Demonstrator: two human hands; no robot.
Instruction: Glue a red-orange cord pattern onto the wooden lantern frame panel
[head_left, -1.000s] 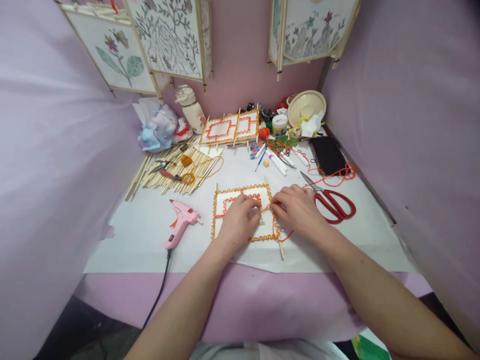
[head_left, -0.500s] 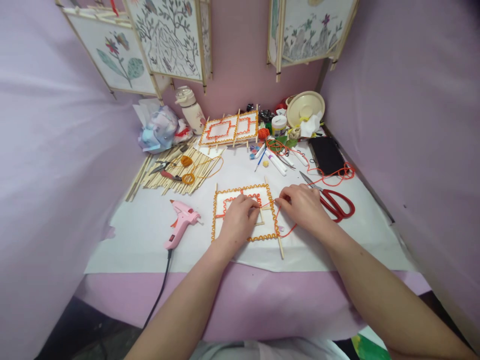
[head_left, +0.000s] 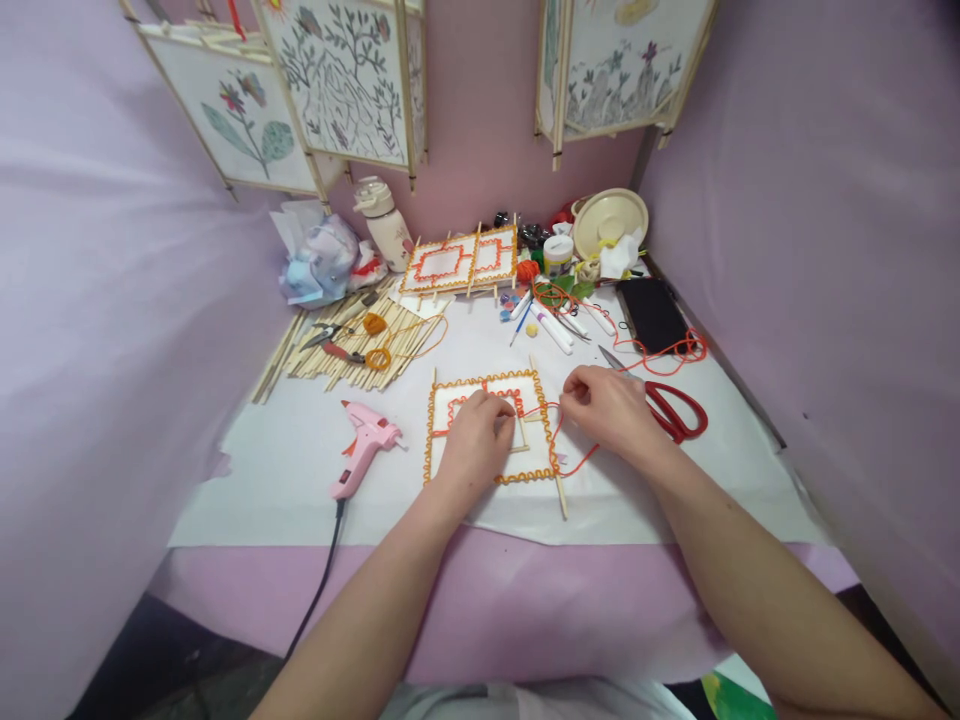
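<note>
A square panel (head_left: 536, 460) with a white face lies flat on the table. Its thin wooden sticks are edged with looped mustard yarn, and an inner stick frame (head_left: 524, 434) is partly wrapped in orange-red yarn. Over the panel's middle is my left hand (head_left: 474, 440), fingers closed at the inner frame where the orange-red yarn (head_left: 541, 407) comes out; its fingertips are partly hidden. My right hand (head_left: 611, 405), just right of the panel, pinches that yarn, which sags a little between both hands. Red-handled scissors (head_left: 679, 410) lie beside my right hand.
A pink glue gun (head_left: 365, 440) with a black cord lies left of the panel. Behind are a pile of sticks (head_left: 382, 370) with pliers (head_left: 341, 347), a finished-looking panel (head_left: 459, 262), markers (head_left: 551, 325), a black tablet (head_left: 654, 315) and a bottle (head_left: 384, 225). Paper lanterns (head_left: 337, 90) hang above.
My right hand has shifted slightly right and up, its fingers more curled. The yarn between the hands has gone from nearly straight to slightly slack. My left hand has barely moved.
</note>
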